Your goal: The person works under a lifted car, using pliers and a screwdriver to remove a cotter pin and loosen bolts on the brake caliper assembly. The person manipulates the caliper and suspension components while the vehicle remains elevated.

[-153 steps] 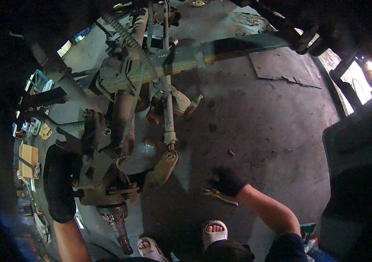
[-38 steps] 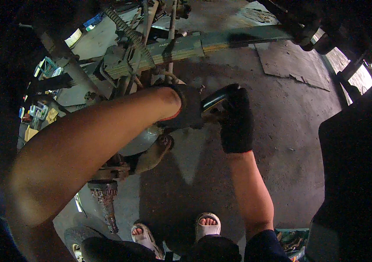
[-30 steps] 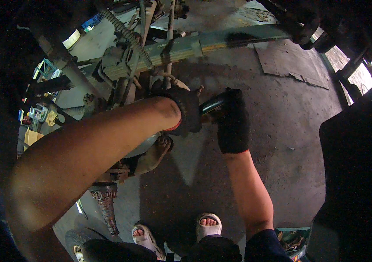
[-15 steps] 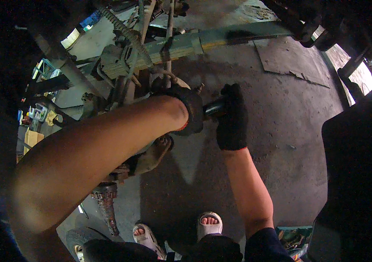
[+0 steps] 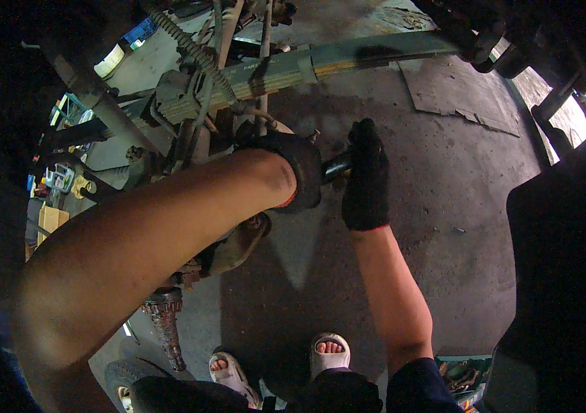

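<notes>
Gripping a dark tube (image 5: 336, 167) firmly in the right hand (image 5: 367, 179), holding it just beside the left hand (image 5: 301, 168); hiding the latter's fingers, so unable to tell that grip. Risking a slip if loosening the right grip, perhaps dropping the tube onto the floor (image 5: 430, 179).

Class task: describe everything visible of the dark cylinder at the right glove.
The dark cylinder looks smooth and glossy, with a pale highlight; its material is uncertain. Only a short stretch shows, rising rightward, between the right hand, which grips its right end, and the left hand; whether that touches it is unclear.
</notes>
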### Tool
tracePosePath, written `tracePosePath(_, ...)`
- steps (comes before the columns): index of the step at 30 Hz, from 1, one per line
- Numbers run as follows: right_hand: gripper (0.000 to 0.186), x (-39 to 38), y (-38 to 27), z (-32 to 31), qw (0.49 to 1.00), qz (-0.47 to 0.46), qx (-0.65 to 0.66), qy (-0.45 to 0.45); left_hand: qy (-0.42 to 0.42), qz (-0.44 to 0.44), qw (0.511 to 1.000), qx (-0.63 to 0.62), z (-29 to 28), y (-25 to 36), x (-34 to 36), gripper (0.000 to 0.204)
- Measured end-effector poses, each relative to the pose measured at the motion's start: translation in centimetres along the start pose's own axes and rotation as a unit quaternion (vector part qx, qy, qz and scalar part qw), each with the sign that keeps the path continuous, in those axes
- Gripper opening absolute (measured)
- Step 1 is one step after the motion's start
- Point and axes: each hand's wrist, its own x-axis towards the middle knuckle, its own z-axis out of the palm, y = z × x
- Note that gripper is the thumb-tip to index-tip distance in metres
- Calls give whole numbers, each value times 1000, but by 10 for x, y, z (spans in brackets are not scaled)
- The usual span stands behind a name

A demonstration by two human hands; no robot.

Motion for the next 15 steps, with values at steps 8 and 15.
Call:
tracePosePath(8,43,12,22,-12,998,-67,-10,-8,54,5,992,-112,17,-6,3,38)
tracePosePath(15,30,18,20,-11,988,-119,-97,-3,98,-15,981,-164,32,-7,12,38)
